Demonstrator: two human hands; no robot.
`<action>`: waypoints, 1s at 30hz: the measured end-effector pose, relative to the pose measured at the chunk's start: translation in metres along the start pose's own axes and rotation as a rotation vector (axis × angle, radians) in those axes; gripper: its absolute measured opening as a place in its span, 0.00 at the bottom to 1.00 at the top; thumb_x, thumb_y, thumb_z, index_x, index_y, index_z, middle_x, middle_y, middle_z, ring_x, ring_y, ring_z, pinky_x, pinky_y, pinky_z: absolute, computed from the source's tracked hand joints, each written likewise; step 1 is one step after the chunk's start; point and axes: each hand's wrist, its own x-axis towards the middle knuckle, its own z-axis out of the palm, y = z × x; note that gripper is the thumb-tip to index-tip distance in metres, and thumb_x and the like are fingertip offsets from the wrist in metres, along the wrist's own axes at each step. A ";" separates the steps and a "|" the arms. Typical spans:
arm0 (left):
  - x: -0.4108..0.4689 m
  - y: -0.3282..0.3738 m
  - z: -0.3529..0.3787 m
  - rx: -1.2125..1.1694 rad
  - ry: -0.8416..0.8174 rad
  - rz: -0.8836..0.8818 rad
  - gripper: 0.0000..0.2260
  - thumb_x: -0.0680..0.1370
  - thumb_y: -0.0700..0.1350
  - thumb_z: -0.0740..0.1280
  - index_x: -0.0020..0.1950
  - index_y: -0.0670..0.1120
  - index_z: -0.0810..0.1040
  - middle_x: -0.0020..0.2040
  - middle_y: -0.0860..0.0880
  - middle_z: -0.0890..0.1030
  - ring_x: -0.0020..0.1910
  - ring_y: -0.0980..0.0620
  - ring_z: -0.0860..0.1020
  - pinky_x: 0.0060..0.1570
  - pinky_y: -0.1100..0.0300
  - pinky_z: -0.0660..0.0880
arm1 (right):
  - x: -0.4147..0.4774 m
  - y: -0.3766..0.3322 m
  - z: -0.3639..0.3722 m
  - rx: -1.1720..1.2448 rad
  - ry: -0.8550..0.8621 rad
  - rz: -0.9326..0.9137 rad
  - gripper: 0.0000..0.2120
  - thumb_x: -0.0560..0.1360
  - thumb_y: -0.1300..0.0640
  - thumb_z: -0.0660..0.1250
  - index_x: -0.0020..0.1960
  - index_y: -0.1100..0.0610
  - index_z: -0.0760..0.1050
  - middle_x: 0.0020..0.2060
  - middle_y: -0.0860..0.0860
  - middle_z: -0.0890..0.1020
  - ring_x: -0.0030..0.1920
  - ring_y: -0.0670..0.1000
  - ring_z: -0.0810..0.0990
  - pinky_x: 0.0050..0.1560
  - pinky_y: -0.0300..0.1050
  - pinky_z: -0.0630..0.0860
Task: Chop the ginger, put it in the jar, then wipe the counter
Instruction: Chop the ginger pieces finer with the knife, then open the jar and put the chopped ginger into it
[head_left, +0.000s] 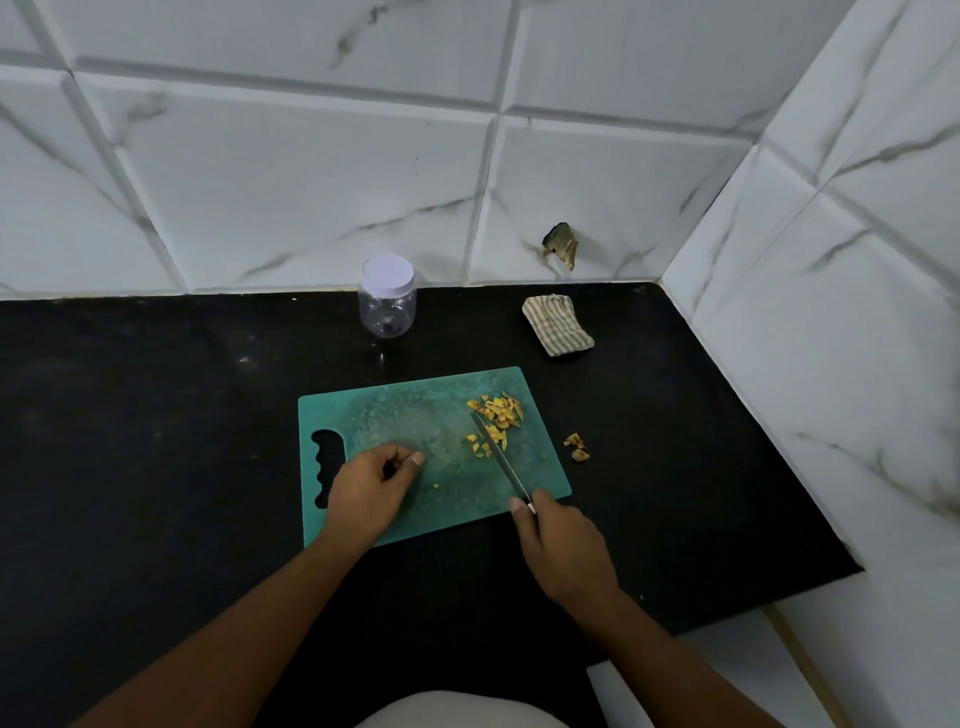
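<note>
On the black tabletop (156, 415) lies a green board (405, 415) with chopped ginger (496, 415) heaped at its far right corner. The right hand (563, 551) grips the handle of a knife (501, 460) whose blade tip lies among the pieces. The left hand (371, 493) rests on the board with fingers curled; whether it pinches anything I cannot tell. A few scraps (576, 447) lie just off the board. Behind stand a lidded jar (387, 299) and a striped cloth (557, 325).
</note>
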 end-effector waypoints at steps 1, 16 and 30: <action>0.000 0.001 0.001 0.023 0.006 0.007 0.10 0.80 0.56 0.69 0.42 0.53 0.82 0.36 0.53 0.83 0.37 0.55 0.81 0.43 0.49 0.81 | 0.003 0.004 -0.004 0.010 0.019 0.006 0.16 0.86 0.40 0.52 0.45 0.47 0.67 0.34 0.48 0.77 0.33 0.46 0.77 0.36 0.48 0.74; -0.005 0.022 0.027 0.332 0.123 -0.032 0.08 0.81 0.58 0.67 0.45 0.57 0.80 0.38 0.57 0.80 0.37 0.59 0.79 0.39 0.55 0.80 | 0.055 0.110 -0.056 -0.018 0.209 0.173 0.11 0.85 0.47 0.58 0.60 0.50 0.75 0.50 0.47 0.74 0.43 0.43 0.74 0.42 0.40 0.71; -0.012 0.022 0.039 0.268 0.192 -0.029 0.06 0.80 0.56 0.69 0.46 0.56 0.80 0.40 0.58 0.81 0.40 0.60 0.79 0.38 0.60 0.76 | 0.060 0.125 -0.040 -0.062 0.191 0.164 0.21 0.83 0.44 0.61 0.73 0.50 0.70 0.61 0.50 0.76 0.60 0.51 0.77 0.54 0.48 0.79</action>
